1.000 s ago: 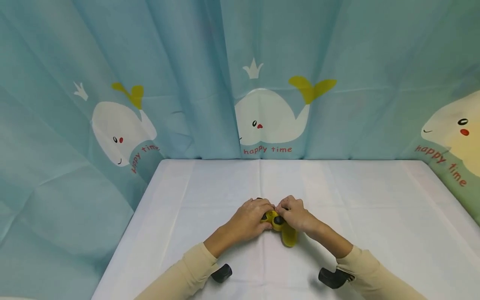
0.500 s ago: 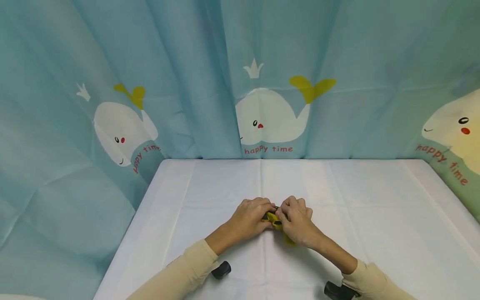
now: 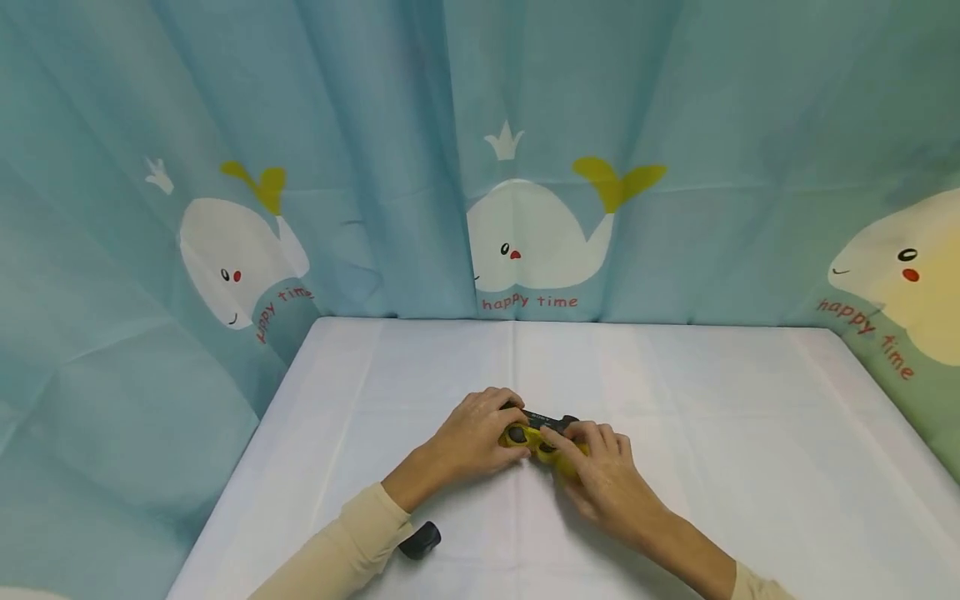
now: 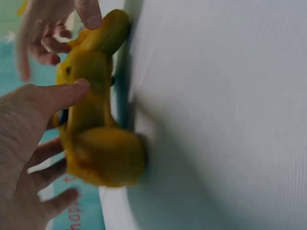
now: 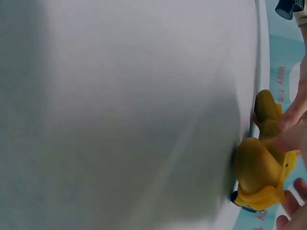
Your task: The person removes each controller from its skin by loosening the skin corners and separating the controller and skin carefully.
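We are holding a yellow controller (image 4: 96, 115) between our two hands, and it is sitting near the middle of the white tabletop (image 3: 712, 433), close over the surface; from these angles we are not managing to tell whether it is touching. Its black strip (image 3: 542, 422) with pale lettering is running along the far edge, and its dark thumbsticks (image 3: 516, 435) are showing between our hands. With our left hand (image 3: 480, 437) we are gripping the left end: the fingers are curling over the far edge while the thumb is pressing the yellow underside, and in the left wrist view the lower fingers are spreading apart behind the shell. With our right hand (image 3: 611, 479) we are clasping the right end, the thumb lying across the front face and the other fingers bending about the far edge; some of these digits are blurring in the wrist views, so we are not judging how firmly each one is pressing. Our left sleeve (image 3: 360, 533) is reaching in from below, with a black device (image 3: 420, 542) jutting out beside it. Behind the table, a blue curtain (image 3: 382, 208) is hanging in folds, its white whales (image 3: 517, 233) floating above red "happy time" lettering (image 3: 528, 302).
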`<state>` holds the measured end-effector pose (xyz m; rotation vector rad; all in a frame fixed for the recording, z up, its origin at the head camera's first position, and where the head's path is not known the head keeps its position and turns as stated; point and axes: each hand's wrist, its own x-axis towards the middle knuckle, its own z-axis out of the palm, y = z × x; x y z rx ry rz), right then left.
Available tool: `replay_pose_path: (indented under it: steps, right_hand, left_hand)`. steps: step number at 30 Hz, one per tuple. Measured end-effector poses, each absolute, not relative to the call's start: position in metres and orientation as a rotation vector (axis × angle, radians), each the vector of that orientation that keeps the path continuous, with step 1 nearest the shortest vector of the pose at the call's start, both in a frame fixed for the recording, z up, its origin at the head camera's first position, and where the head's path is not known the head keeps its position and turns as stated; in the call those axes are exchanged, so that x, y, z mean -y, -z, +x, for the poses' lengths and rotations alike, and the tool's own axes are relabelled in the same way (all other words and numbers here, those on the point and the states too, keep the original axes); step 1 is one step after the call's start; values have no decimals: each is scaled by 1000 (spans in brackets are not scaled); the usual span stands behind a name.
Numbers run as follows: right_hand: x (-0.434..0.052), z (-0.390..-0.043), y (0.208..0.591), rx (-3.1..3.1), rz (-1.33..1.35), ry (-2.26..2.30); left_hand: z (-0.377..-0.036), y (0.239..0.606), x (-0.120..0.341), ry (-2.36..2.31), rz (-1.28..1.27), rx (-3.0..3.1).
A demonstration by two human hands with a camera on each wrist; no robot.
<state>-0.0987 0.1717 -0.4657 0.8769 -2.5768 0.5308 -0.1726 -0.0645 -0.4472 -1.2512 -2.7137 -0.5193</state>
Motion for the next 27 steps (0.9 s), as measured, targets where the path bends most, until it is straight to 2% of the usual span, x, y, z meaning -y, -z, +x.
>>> replay_pose_path:
  steps: [5, 10, 17, 21, 27]
  right_hand:
    - [-173, -109, 464, 2619, 828, -639]
    - [-163, -120, 472, 2733, 839, -587]
    - [-158, -128, 483, 2749, 827, -516]
    - [-159, -128, 485, 2698, 883, -492]
    - [-161, -130, 483, 2656, 895, -486]
  left_hand:
    - [-178, 439, 68, 584, -1315, 2797]
    - [-187, 431, 65, 520, -1312, 2972]
    - [-210, 418, 59, 682, -1409, 3155]
    - [-213, 415, 56, 498, -1445, 3119]
    - [-202, 416, 45, 147, -1361, 2937]
